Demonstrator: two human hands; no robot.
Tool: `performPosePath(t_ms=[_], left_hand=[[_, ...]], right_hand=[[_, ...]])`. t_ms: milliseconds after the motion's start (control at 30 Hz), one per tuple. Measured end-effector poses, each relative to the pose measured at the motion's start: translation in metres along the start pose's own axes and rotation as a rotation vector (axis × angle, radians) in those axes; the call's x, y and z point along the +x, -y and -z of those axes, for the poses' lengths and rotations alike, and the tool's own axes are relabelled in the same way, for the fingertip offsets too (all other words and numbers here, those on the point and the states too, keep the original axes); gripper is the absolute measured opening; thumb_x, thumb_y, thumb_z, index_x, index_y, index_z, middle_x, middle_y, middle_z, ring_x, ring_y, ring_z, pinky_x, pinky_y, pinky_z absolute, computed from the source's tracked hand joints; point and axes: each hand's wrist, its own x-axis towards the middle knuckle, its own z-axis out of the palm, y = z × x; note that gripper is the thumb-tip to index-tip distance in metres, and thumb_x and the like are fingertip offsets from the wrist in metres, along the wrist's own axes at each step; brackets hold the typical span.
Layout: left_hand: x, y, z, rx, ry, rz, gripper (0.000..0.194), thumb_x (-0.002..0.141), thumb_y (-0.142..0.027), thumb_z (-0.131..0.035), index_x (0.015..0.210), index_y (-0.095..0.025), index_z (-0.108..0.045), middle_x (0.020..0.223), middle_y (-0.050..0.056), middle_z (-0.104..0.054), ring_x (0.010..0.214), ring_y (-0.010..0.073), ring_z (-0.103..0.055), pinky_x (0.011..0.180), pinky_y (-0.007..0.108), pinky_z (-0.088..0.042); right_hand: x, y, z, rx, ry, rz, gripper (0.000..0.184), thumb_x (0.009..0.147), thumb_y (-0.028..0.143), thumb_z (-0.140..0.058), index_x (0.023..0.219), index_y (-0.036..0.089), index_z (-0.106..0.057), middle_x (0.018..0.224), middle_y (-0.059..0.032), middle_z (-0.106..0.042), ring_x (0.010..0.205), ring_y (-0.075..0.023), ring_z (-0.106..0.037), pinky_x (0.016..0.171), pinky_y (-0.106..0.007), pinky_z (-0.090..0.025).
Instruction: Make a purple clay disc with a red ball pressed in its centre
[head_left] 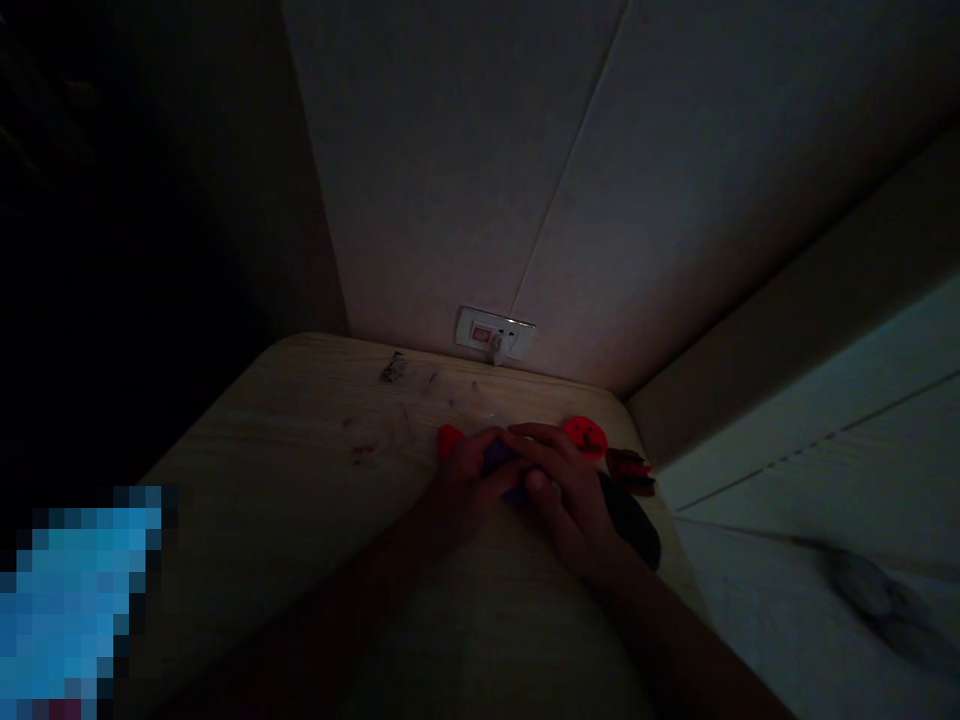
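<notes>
Both hands meet over the wooden tabletop around a small purple lump (496,456), which looks soft, though the dim light hides its exact kind. My left hand (469,480) is closed on its left side, thumb and fingers curled about it. From the right, my right hand (566,490) bends its fingers over the same lump and covers much of it. A bright red piece (448,440) shows just beyond my left fingers. Past my right hand lies a flat red disc (586,437) with dark marks on it.
Red and black strips (631,472) and a dark rounded object (634,525) lie near the right edge of the wooden table (300,450). Smudges mark its far part. A wall socket (495,333) with a plug stands behind. A pixelated blue patch (67,590) covers the lower left.
</notes>
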Motion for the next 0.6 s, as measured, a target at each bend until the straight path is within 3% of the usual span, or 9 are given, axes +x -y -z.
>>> performPosePath(t_ms=[167,467,600], left_hand=[[-0.0009,-0.0014,0.0,0.021,0.002,-0.007,0.029,0.079,-0.036,-0.079,0.1,-0.017,-0.074,0.091,0.005,-0.073,0.085,0.0203,-0.065,0.078,0.03,-0.05],[-0.0028,-0.0011,-0.0026,0.005,0.008,-0.03,0.025,0.075,-0.033,-0.082,0.096,-0.02,-0.074,0.09,0.003,-0.073,0.083,0.0213,-0.064,0.074,0.03,-0.049],[-0.002,0.0003,-0.0016,0.03,-0.023,-0.039,0.033,0.076,-0.032,-0.082,0.102,-0.019,-0.068,0.096,0.004,-0.071,0.09,0.0211,-0.065,0.08,0.03,-0.049]], right_hand=[[-0.002,0.0001,0.001,0.039,-0.044,-0.064,0.042,0.105,0.042,-0.048,0.145,0.03,-0.055,0.137,-0.0106,-0.062,0.125,-0.0288,-0.06,0.105,-0.048,-0.052],[0.0015,0.0077,0.0007,0.185,-0.068,-0.145,0.033,0.102,0.044,-0.055,0.128,0.028,-0.068,0.129,-0.0097,-0.067,0.12,-0.0289,-0.064,0.104,-0.049,-0.053],[-0.0002,0.0035,-0.0005,0.095,-0.085,-0.125,0.032,0.103,0.04,-0.056,0.132,0.031,-0.067,0.135,-0.0091,-0.065,0.126,-0.0287,-0.06,0.109,-0.051,-0.049]])
